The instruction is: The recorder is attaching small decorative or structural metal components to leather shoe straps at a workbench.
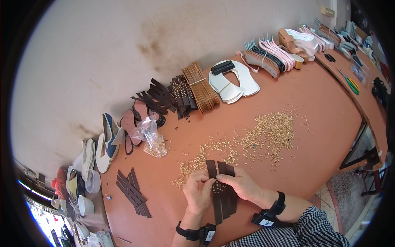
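Observation:
Near the table's front edge, a dark brown piece of crossed straps (224, 206), like a shoe upper, is held between both hands. Small shiny studs dot its middle. My left hand (196, 192) pinches its left side with thumb and fingertips. On the other side, my right hand (243, 184) is closed on it, the thumb pressing close to the left fingertips. Whether a loose stud sits between the fingertips is too small to tell. Just beyond the hands, many loose gold studs (269, 133) are scattered over the tabletop. A similar strap piece (133, 192) lies flat to the left.
Along the wall stand a bag of studs (155, 145), dark studded straps (183, 95), a bundle of brown strips (200, 87), white shoe-shaped pieces (247, 84) and bundled soles (269, 57). Shoes (108, 142) and a white cup (85, 205) are at left. Green-handled pliers (352, 84) rest on the right table.

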Motion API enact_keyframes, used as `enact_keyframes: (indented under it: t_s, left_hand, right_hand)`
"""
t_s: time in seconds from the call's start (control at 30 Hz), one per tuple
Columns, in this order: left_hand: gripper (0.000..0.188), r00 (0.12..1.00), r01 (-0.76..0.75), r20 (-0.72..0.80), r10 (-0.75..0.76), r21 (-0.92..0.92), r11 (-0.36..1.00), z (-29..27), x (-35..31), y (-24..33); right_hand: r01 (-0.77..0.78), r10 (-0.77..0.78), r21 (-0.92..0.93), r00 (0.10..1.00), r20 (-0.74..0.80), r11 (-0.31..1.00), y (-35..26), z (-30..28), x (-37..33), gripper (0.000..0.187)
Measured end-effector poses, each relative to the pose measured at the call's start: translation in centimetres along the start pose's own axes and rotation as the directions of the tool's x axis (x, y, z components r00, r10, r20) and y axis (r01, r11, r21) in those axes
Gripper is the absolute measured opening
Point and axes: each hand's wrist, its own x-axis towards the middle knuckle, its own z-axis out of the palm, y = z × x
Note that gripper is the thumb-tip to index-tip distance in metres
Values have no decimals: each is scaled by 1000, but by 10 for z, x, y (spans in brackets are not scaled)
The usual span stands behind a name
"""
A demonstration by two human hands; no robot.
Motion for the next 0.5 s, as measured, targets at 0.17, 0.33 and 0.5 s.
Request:
enact_keyframes:
  t_s: [0.17, 0.33, 0.5]
  left_hand:
    - [21, 972, 209, -9, -234, -417, 885, 2, -1, -3]
    - [23, 953, 270, 43, -299, -562, 782, 3, -2, -5]
    - [23, 958, 275, 73, -278, -513, 813, 0, -4, -14]
  right_hand:
    - [71, -77, -74, 993, -88, 995, 2, 3, 1, 21]
    - [34, -35, -10, 997, -73, 999, -1, 1, 0, 21]
    - [23, -31, -76, 994, -106, 997, 1, 4, 0, 18]
